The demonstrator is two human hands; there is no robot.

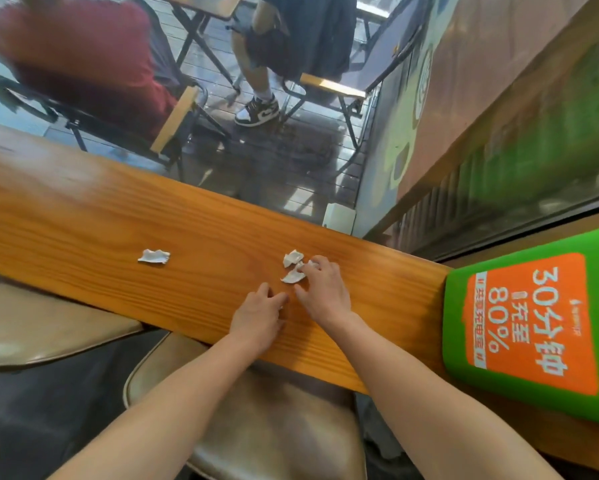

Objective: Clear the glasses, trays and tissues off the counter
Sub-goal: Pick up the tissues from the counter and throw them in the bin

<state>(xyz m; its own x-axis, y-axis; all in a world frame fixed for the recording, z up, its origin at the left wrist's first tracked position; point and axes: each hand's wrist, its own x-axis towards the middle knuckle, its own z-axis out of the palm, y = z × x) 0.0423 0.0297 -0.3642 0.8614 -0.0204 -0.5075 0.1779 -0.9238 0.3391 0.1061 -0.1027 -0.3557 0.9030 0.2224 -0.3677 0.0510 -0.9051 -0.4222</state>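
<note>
A long wooden counter [118, 216] runs across the view. Three crumpled white tissue scraps lie on it: one alone at the left [154, 256], and two close together, the upper one [292, 258] and the lower one [293, 277]. My right hand [324, 289] rests on the counter with its fingertips touching the two close scraps, fingers bent over another bit of white. My left hand [260, 315] lies flat just below and left of them, fingers together, a sliver of white under its fingertips. No glasses or trays are in view.
A green and orange charging-station box [533, 327] stands at the counter's right end. Two brown padded stools [256, 427] sit under the near edge. Behind the counter is a window; people sit on folding chairs outside.
</note>
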